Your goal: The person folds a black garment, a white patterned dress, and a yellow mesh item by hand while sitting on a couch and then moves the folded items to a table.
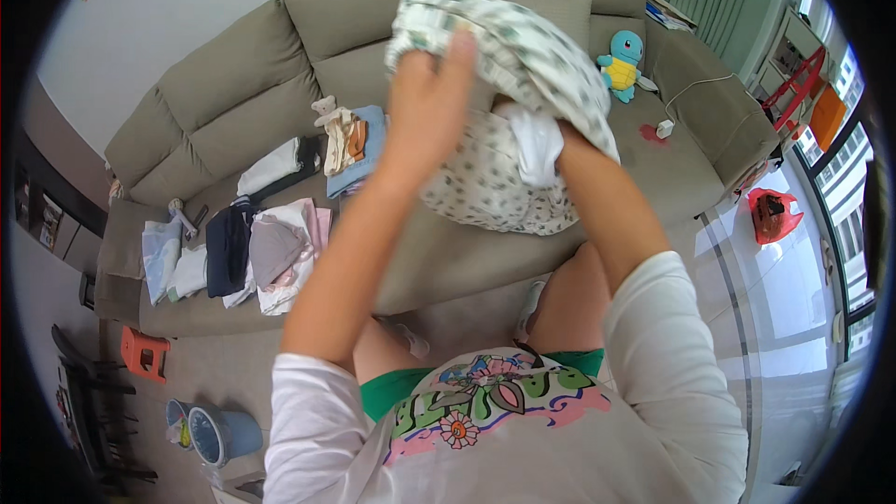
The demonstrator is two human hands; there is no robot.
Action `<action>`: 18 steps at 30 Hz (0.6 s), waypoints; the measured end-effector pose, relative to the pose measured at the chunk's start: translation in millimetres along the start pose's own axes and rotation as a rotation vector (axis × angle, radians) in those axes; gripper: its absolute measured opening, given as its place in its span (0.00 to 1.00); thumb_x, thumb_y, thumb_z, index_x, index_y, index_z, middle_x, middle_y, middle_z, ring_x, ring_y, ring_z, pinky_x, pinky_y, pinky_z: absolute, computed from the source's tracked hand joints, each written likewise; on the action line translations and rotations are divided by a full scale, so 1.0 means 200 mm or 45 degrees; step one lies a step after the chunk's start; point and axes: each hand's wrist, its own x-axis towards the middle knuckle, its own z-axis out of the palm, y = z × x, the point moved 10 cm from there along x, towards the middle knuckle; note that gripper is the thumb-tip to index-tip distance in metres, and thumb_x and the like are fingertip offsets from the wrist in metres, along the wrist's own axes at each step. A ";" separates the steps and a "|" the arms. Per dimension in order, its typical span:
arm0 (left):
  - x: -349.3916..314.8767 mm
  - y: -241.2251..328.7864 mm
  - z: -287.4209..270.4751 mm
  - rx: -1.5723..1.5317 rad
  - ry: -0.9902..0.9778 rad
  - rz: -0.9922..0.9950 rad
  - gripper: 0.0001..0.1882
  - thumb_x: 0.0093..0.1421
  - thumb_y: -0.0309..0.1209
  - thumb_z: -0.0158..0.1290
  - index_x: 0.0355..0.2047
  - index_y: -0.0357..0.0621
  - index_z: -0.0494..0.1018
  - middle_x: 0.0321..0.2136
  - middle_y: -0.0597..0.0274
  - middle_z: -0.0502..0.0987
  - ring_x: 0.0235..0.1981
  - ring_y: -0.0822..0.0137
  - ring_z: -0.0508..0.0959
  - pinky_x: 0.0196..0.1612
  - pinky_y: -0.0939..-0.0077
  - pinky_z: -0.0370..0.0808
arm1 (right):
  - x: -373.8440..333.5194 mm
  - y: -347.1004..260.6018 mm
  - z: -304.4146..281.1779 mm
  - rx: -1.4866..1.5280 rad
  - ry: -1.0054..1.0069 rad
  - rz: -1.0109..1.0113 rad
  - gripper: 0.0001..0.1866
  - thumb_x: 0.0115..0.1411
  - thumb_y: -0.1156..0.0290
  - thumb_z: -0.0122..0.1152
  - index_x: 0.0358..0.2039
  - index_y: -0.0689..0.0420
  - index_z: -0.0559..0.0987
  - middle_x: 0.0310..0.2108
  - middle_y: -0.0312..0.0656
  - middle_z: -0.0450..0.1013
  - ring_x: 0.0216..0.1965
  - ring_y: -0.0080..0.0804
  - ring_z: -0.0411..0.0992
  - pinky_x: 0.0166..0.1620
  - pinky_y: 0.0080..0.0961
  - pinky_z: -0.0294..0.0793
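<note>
My left hand [434,103] is raised over the sofa, its fingers closed on the gathered edge of a white patterned garment [504,33] with dark green spots. The garment hangs open and is blurred in places; its exact kind I cannot tell. From the right, my right forearm [602,187] reaches into its folds. Cloth covers most of the right hand, so its fingers do not show. Close to that wrist is a plain white piece of cloth [539,147], and lower patterned folds [504,201] hang in front of the sofa seat.
Folded clothes [280,247] lie in several piles on the left of the grey sofa [215,65]. A blue turtle plush [623,65] sits at the right, near a white charger [664,129]. On the floor are a red bag [773,215], an orange stool [145,355] and a blue bin [224,436].
</note>
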 end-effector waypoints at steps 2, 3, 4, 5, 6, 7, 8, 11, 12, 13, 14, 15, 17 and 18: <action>0.18 -0.25 -0.19 0.432 0.032 -0.007 0.37 0.62 0.59 0.40 0.23 0.29 0.70 0.18 0.48 0.73 0.24 0.58 0.73 0.32 0.64 0.69 | -0.01 -0.03 -0.06 -0.065 -0.172 -0.037 0.24 0.63 0.56 0.42 0.55 0.56 0.69 0.58 0.45 0.64 0.60 0.39 0.60 0.60 0.31 0.59; 0.24 -0.29 -0.27 0.430 0.037 -0.011 0.37 0.62 0.59 0.40 0.23 0.29 0.70 0.18 0.48 0.73 0.24 0.58 0.73 0.32 0.64 0.69 | -0.02 -0.01 -0.08 0.021 -0.250 -0.041 0.25 0.63 0.55 0.42 0.55 0.56 0.70 0.59 0.45 0.64 0.60 0.40 0.60 0.60 0.31 0.59; 0.26 -0.37 -0.27 0.583 -0.221 -0.105 0.39 0.61 0.62 0.36 0.26 0.29 0.72 0.25 0.42 0.74 0.29 0.53 0.74 0.37 0.63 0.70 | -0.02 -0.05 -0.11 0.321 -0.291 -0.106 0.24 0.62 0.56 0.42 0.54 0.54 0.72 0.61 0.45 0.61 0.60 0.42 0.61 0.60 0.31 0.58; 0.24 -0.46 -0.27 0.733 -0.478 -0.206 0.42 0.61 0.64 0.33 0.29 0.28 0.73 0.31 0.35 0.75 0.34 0.48 0.75 0.42 0.62 0.70 | -0.03 -0.09 -0.16 0.343 -0.202 -0.103 0.24 0.62 0.57 0.42 0.54 0.55 0.72 0.59 0.46 0.63 0.59 0.43 0.62 0.60 0.31 0.58; 0.23 -0.43 -0.29 0.732 -0.474 -0.207 0.42 0.61 0.64 0.33 0.29 0.28 0.73 0.31 0.35 0.75 0.34 0.48 0.75 0.42 0.62 0.70 | -0.05 -0.09 -0.20 0.355 -0.109 -0.080 0.24 0.63 0.57 0.41 0.53 0.56 0.73 0.57 0.48 0.65 0.57 0.44 0.64 0.60 0.31 0.58; 0.19 -0.34 -0.21 0.769 -0.638 -0.138 0.44 0.60 0.65 0.32 0.36 0.27 0.72 0.37 0.36 0.75 0.38 0.50 0.75 0.46 0.64 0.69 | -0.01 -0.03 -0.20 0.234 -0.152 -0.089 0.23 0.62 0.58 0.42 0.51 0.57 0.74 0.56 0.48 0.67 0.56 0.43 0.65 0.58 0.30 0.61; 0.14 -0.29 -0.13 0.807 -0.799 -0.066 0.46 0.60 0.66 0.32 0.43 0.27 0.72 0.42 0.37 0.74 0.43 0.52 0.75 0.51 0.66 0.68 | 0.05 0.06 -0.22 0.113 -0.196 -0.097 0.22 0.62 0.58 0.43 0.50 0.58 0.75 0.54 0.48 0.69 0.55 0.42 0.67 0.57 0.30 0.63; -0.04 -0.06 0.02 0.948 -1.086 0.270 0.36 0.63 0.59 0.36 0.33 0.34 0.76 0.26 0.43 0.76 0.39 0.46 0.75 0.59 0.62 0.61 | 0.05 0.16 -0.29 0.471 -0.520 0.125 0.20 0.59 0.60 0.48 0.47 0.59 0.76 0.51 0.49 0.71 0.49 0.37 0.71 0.51 0.28 0.69; -0.13 -0.02 0.05 1.188 -1.354 0.373 0.33 0.64 0.57 0.38 0.30 0.36 0.77 0.20 0.45 0.75 0.37 0.47 0.75 0.61 0.59 0.58 | 0.00 0.06 -0.34 -0.106 -0.507 -0.020 0.21 0.58 0.60 0.49 0.47 0.59 0.77 0.50 0.50 0.71 0.48 0.36 0.72 0.51 0.28 0.69; -0.09 -0.01 0.01 1.196 -1.366 0.249 0.29 0.63 0.53 0.43 0.23 0.37 0.74 0.13 0.47 0.70 0.36 0.49 0.75 0.63 0.53 0.53 | -0.02 0.01 -0.36 -0.085 -0.355 -0.091 0.22 0.57 0.57 0.51 0.47 0.56 0.77 0.44 0.48 0.74 0.40 0.38 0.73 0.47 0.31 0.70; -0.02 -0.01 -0.07 1.204 -1.351 0.251 0.29 0.63 0.53 0.43 0.23 0.37 0.74 0.13 0.47 0.70 0.36 0.49 0.75 0.63 0.53 0.53 | -0.03 -0.03 -0.39 -0.065 -0.203 -0.159 0.23 0.56 0.54 0.52 0.47 0.53 0.77 0.38 0.47 0.77 0.33 0.39 0.75 0.42 0.34 0.72; 0.09 0.03 -0.17 1.328 -1.201 0.456 0.29 0.63 0.53 0.43 0.21 0.38 0.74 0.16 0.48 0.72 0.37 0.51 0.75 0.63 0.51 0.51 | -0.05 -0.02 -0.52 0.010 -0.232 0.039 0.24 0.57 0.52 0.49 0.48 0.52 0.77 0.40 0.47 0.76 0.37 0.39 0.74 0.45 0.32 0.70; 0.25 0.18 -0.29 1.438 -1.047 0.668 0.29 0.62 0.53 0.43 0.19 0.38 0.73 0.19 0.49 0.73 0.37 0.53 0.76 0.64 0.49 0.50 | 0.00 -0.03 -0.77 -0.025 -0.079 -0.050 0.25 0.59 0.48 0.49 0.45 0.54 0.78 0.30 0.39 0.76 0.28 0.29 0.72 0.35 0.26 0.70; 0.35 0.32 -0.35 1.506 -0.994 0.701 0.29 0.62 0.52 0.43 0.19 0.38 0.73 0.24 0.49 0.75 0.39 0.53 0.76 0.64 0.50 0.49 | -0.03 -0.12 -0.95 -0.030 -0.077 -0.040 0.25 0.59 0.48 0.49 0.45 0.54 0.78 0.30 0.39 0.76 0.28 0.29 0.72 0.35 0.26 0.70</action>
